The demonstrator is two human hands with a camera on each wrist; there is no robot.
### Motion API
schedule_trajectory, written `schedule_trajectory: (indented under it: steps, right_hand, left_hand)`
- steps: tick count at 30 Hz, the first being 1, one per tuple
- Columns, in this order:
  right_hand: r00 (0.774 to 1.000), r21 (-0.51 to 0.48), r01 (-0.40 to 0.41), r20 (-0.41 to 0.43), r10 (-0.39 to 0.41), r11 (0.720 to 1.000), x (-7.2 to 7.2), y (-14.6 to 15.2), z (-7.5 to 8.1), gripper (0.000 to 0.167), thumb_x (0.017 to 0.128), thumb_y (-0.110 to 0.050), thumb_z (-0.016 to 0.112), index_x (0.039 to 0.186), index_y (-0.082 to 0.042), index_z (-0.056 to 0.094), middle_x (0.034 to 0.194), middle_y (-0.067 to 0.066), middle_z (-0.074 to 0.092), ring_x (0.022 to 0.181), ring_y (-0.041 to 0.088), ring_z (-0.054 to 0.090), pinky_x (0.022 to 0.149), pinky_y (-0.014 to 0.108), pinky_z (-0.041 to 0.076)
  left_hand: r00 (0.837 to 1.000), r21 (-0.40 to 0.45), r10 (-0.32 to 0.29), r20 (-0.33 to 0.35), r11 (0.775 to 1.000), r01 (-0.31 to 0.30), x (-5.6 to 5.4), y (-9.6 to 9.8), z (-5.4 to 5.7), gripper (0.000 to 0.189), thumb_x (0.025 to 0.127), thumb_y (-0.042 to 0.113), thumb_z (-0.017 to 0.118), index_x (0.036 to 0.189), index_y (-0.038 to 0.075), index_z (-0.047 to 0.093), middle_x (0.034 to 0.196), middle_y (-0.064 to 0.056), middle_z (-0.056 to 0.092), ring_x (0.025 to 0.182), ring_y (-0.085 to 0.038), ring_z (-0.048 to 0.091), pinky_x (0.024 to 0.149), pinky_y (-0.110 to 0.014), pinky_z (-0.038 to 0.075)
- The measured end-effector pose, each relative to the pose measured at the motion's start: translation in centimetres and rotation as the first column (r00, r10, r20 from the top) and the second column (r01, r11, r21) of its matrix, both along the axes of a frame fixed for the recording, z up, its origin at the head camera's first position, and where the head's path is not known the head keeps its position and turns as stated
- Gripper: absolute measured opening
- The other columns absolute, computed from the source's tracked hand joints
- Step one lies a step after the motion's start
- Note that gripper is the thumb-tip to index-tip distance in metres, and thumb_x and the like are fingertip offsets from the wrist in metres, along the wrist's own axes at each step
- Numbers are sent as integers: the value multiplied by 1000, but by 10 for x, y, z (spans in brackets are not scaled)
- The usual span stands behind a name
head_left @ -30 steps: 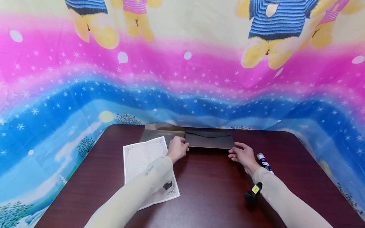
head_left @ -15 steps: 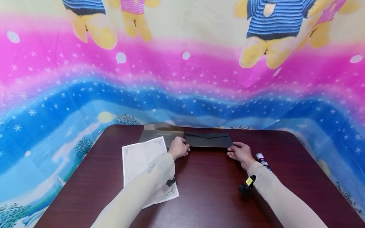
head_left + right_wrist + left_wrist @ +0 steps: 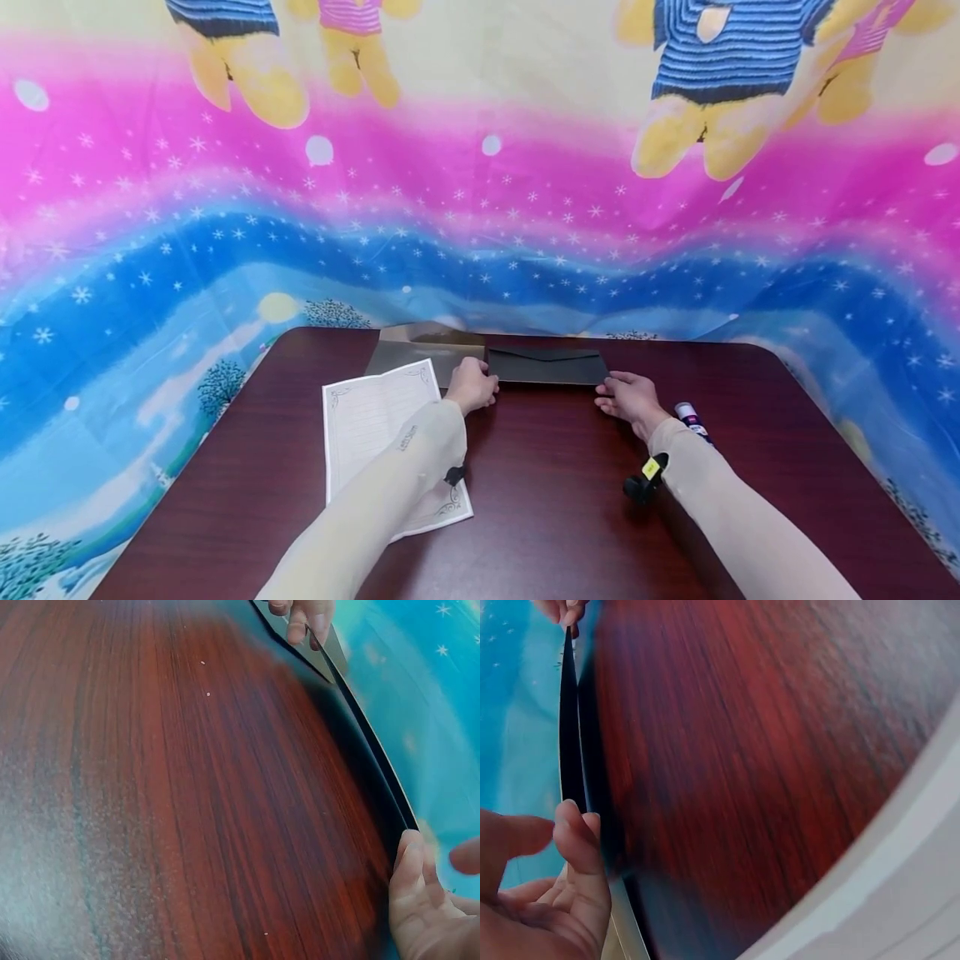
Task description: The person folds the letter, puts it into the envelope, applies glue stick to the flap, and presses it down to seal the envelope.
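A black envelope point(image 3: 549, 365) with a pointed flap lies flat or slightly raised near the table's far edge. My left hand point(image 3: 472, 386) holds its left end with bent fingertips, and in the left wrist view the thumb comes close to the fingers point(image 3: 577, 840). At the opposite end my right hand point(image 3: 628, 397) holds the near right corner. The right wrist view shows fingertips point(image 3: 409, 851) against the edge, with the thumb apart from them. Under my left forearm is a bordered white sheet of paper point(image 3: 378, 408), partly hidden by the sleeve.
Left of the envelope, a grey-brown folder-like sheet point(image 3: 408, 357) with a shiny raised part sits at the far edge. A glue-stick-like tube point(image 3: 692, 418) lies beside my right wrist. The dark red table point(image 3: 555, 517) meets a patterned cloth backdrop point(image 3: 480, 208) behind.
The envelope's near edge has lowered a little, and its top looks darker. Both hands keep their places at its ends, with the right hand shifting slightly left.
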State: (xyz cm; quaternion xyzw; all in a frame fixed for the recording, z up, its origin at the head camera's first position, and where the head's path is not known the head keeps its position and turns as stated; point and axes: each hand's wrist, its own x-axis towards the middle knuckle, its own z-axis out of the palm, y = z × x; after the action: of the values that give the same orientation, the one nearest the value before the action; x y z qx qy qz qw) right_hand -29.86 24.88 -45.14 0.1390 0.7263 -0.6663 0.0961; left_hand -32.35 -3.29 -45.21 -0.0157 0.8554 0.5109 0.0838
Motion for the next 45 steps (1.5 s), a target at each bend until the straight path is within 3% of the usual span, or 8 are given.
schedule_trajectory:
  steps: [6, 11, 13, 16, 19, 21, 32, 45]
  right_hand:
    - [999, 1, -43, 27, 43, 999, -6, 1, 1, 60, 109, -24, 39, 160, 0, 18, 129, 17, 61, 77, 5, 68, 70, 18, 56]
    - [996, 9, -75, 45, 74, 997, -7, -1, 2, 62, 110, -27, 38, 160, 1, 15, 132, 17, 58, 77, 4, 67, 70, 18, 55]
    - [996, 10, -75, 46, 74, 997, -7, -2, 3, 63, 110, -28, 38, 160, 1, 15, 131, 17, 57, 76, 4, 67, 69, 18, 55]
    - [997, 18, -72, 41, 71, 997, -7, -3, 2, 62, 110, -28, 38, 160, 2, 16, 132, 18, 57, 75, 4, 67, 68, 18, 55]
    - [996, 44, -80, 36, 78, 996, -8, -3, 0, 61, 110, -27, 38, 159, 3, 18, 134, 20, 56, 74, 5, 67, 68, 18, 55]
    - [996, 64, -84, 32, 82, 994, -8, -3, -2, 60, 110, -27, 38, 158, 4, 20, 134, 22, 56, 73, 5, 67, 68, 18, 55]
    - [994, 171, -106, -6, 109, 980, -6, -3, -5, 63, 109, -28, 37, 157, 7, 17, 139, 28, 53, 69, 4, 64, 68, 19, 55]
    - [987, 409, -137, -22, 160, 902, -3, -2, -6, 61, 109, -28, 41, 153, 11, 25, 91, 5, 64, 64, 14, 48, 60, 26, 43]
  left_hand:
    - [998, -62, -48, 36, 997, 50, 0, 1, 5, 56, 105, 26, 52, 150, -5, 40, 76, -8, 70, 58, -15, 62, 60, -25, 54]
    - [993, -80, -73, 94, 994, 80, -5, 3, 4, 63, 104, 31, 54, 153, -4, 35, 64, -9, 62, 51, -16, 52, 62, -30, 53]
    - [992, -91, -67, 107, 993, 77, -8, 5, 3, 65, 104, 32, 55, 154, -4, 35, 83, -15, 70, 57, -22, 54, 70, -35, 54]
    - [992, -128, -85, 89, 987, 96, -10, 6, 1, 67, 103, 36, 53, 153, -4, 35, 130, -23, 63, 96, -31, 66, 93, -44, 54]
    - [993, -142, -104, 64, 984, 112, -5, 6, 3, 68, 103, 36, 52, 153, -6, 34, 158, -24, 38, 142, -38, 45, 115, -51, 41]
    - [993, -140, -106, 59, 984, 113, -1, 7, 5, 68, 103, 36, 53, 153, -6, 34, 161, -24, 35, 149, -39, 36, 120, -52, 35]
    - [995, -256, -96, 29, 962, 100, 13, 12, 13, 64, 103, 39, 52, 150, -3, 42, 156, -21, 41, 145, -41, 36, 118, -54, 35]
    - [983, -403, -181, 3, 900, 167, 16, 16, 12, 49, 102, 39, 55, 124, -4, 62, 127, -19, 53, 112, -32, 42, 102, -46, 39]
